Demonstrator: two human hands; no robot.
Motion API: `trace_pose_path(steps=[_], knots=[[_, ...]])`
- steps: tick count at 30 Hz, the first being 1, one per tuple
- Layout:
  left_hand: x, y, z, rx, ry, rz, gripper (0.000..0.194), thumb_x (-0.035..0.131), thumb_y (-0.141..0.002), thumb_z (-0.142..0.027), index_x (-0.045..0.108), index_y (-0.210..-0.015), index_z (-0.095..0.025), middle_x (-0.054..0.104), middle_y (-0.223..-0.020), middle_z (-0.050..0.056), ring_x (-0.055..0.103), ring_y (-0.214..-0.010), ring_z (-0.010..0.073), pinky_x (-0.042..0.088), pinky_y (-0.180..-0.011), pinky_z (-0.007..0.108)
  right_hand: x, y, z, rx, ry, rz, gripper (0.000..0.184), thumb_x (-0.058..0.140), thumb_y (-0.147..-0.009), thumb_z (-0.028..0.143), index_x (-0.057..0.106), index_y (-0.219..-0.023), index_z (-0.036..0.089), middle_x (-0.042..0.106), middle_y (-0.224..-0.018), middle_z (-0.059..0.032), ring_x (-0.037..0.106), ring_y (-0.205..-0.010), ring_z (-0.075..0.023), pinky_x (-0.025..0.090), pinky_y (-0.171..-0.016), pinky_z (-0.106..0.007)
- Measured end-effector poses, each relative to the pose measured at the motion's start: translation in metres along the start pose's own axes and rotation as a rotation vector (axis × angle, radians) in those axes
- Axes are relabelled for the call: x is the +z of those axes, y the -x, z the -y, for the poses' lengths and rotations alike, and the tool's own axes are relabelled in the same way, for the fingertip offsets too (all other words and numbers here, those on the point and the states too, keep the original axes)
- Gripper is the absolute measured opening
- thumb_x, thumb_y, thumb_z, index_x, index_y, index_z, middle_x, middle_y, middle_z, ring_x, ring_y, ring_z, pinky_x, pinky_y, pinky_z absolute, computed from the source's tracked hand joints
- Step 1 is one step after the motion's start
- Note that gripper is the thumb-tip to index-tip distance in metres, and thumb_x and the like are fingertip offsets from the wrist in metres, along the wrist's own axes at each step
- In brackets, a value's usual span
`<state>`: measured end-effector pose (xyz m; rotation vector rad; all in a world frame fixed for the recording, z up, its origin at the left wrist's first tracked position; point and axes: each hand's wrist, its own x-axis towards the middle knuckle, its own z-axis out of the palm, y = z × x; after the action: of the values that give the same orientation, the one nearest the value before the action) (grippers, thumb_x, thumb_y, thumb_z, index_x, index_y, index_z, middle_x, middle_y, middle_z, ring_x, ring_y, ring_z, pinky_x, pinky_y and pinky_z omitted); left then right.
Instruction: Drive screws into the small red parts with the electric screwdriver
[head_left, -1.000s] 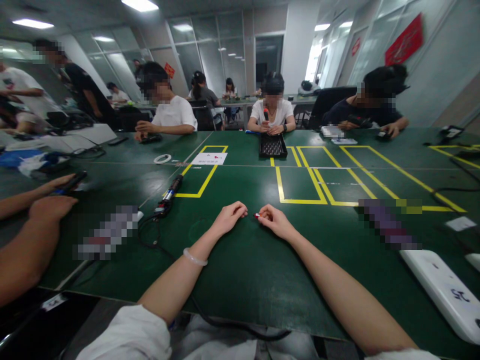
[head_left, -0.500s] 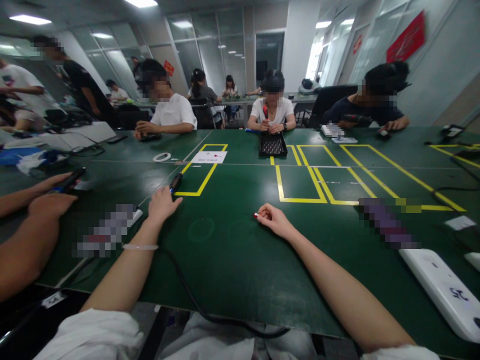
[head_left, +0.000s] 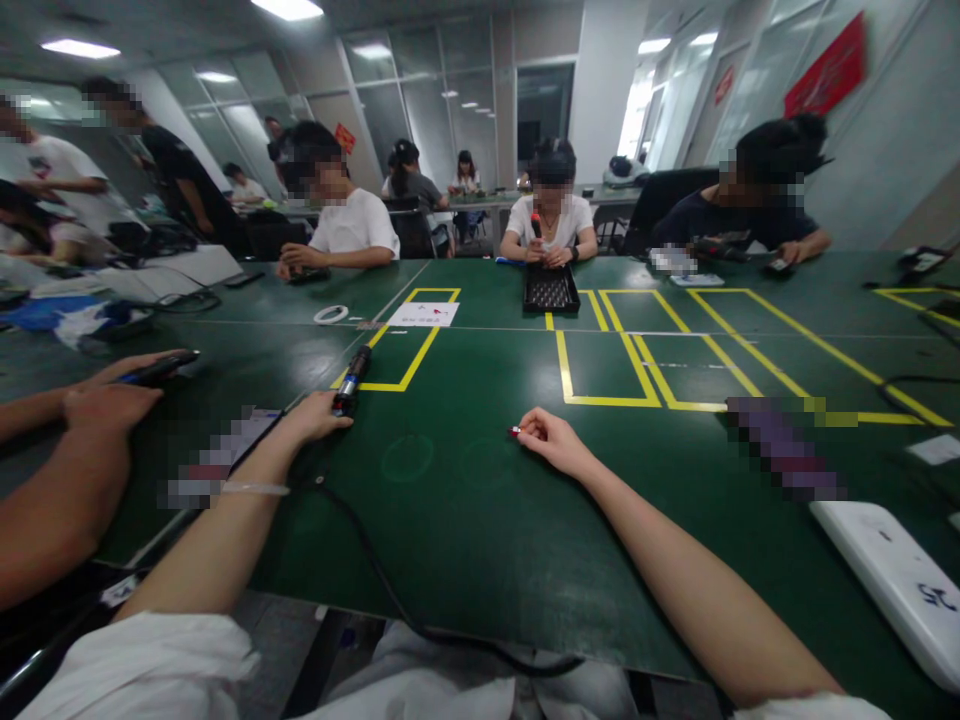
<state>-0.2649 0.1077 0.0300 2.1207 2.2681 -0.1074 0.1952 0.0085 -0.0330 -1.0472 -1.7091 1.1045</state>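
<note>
My left hand (head_left: pixel 311 418) rests low over the table at the near end of a dark cylindrical tool (head_left: pixel 352 375) with a silver band, possibly an electric screwdriver. The tool lies on the table beside yellow tape. The thumb reaches out to the right and the other fingers are partly hidden; the hand looks loose, not wrapped round the tool. In a pinch, my right hand (head_left: pixel 551 438) holds a small red and white piece (head_left: pixel 515 432) just over the table. Its exact kind is too small to tell.
Yellow tape outlines (head_left: pixel 611 403) mark the green table (head_left: pixel 465 530). A printed sheet (head_left: pixel 425 314) lies inside one. A black cable (head_left: pixel 367 545) runs by the near edge. To the right are a blurred phone-like object (head_left: pixel 784 450) and a white device (head_left: pixel 892 580). A co-worker's arms (head_left: pixel 75 450) reach in at left.
My left hand has drawn to the left and uncovered more of the dark tool. My right hand stays in place with the small piece. The view has shifted slightly.
</note>
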Motion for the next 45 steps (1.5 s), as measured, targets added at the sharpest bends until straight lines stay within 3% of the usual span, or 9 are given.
trace_pose_path(steps=[3,6,12,17,23,30,45], knots=[[-0.002,0.006,-0.019,0.02,-0.037,0.046,0.06,0.06,-0.073,-0.05,0.056,-0.121,-0.013,0.063,-0.118,0.014,0.062,-0.101,0.0276,0.048,-0.082,0.03,0.0,0.001,0.001,-0.002,-0.008,0.004,0.024,0.062,-0.082,0.039,0.055,-0.09,0.017,0.053,-0.071,0.0023,0.047,-0.062,-0.0103,0.037,-0.059,-0.023],[0.0,0.015,-0.045,0.043,-0.04,0.021,0.06,0.057,-0.075,-0.052,0.055,-0.123,-0.015,0.061,-0.121,0.015,0.061,-0.105,0.0296,0.048,-0.083,0.033,0.0,0.001,0.003,-0.004,-0.004,0.008,0.024,0.062,-0.082,0.039,0.055,-0.089,0.017,0.053,-0.071,0.0023,0.047,-0.062,-0.0103,0.038,-0.059,-0.023],[0.004,0.045,-0.124,0.147,0.012,-0.052,0.066,0.055,-0.076,-0.052,0.048,-0.132,-0.017,0.055,-0.127,0.016,0.061,-0.104,0.0318,0.049,-0.082,0.038,-0.001,0.001,0.006,-0.02,0.058,-0.013,0.023,0.062,-0.081,0.038,0.056,-0.089,0.017,0.054,-0.07,0.0021,0.048,-0.061,-0.0106,0.038,-0.058,-0.023],[0.002,0.075,-0.193,0.278,0.042,-0.075,0.061,0.053,-0.079,-0.049,0.046,-0.131,-0.017,0.056,-0.121,0.015,0.062,-0.099,0.0306,0.05,-0.075,0.037,-0.001,0.003,0.01,-0.035,0.105,-0.034,0.02,0.061,-0.082,0.036,0.057,-0.088,0.018,0.053,-0.068,0.0024,0.047,-0.06,-0.011,0.039,-0.056,-0.023],[0.007,0.098,-0.245,0.429,0.073,-0.113,0.059,0.056,-0.079,-0.043,0.044,-0.131,-0.019,0.055,-0.122,0.014,0.059,-0.106,0.0283,0.048,-0.08,0.034,-0.002,0.003,0.01,-0.06,0.159,-0.066,0.017,0.061,-0.082,0.033,0.056,-0.089,0.018,0.054,-0.068,0.0024,0.049,-0.06,-0.0109,0.038,-0.056,-0.023],[0.006,0.112,-0.267,0.515,0.101,-0.089,0.06,0.056,-0.08,-0.041,0.041,-0.133,-0.018,0.054,-0.124,0.015,0.059,-0.107,0.0277,0.048,-0.081,0.034,-0.002,0.001,0.005,-0.085,0.188,-0.062,0.013,0.06,-0.082,0.029,0.054,-0.087,0.018,0.055,-0.069,0.0028,0.05,-0.059,-0.0108,0.039,-0.057,-0.022],[0.017,0.121,-0.271,0.601,0.15,-0.122,0.064,0.053,-0.083,-0.037,0.032,-0.142,-0.021,0.047,-0.133,0.013,0.054,-0.113,0.0267,0.047,-0.089,0.035,-0.003,-0.001,-0.001,-0.098,0.214,-0.011,0.015,0.06,-0.081,0.025,0.05,-0.09,0.02,0.053,-0.067,0.0049,0.05,-0.057,-0.0112,0.039,-0.057,-0.022]])
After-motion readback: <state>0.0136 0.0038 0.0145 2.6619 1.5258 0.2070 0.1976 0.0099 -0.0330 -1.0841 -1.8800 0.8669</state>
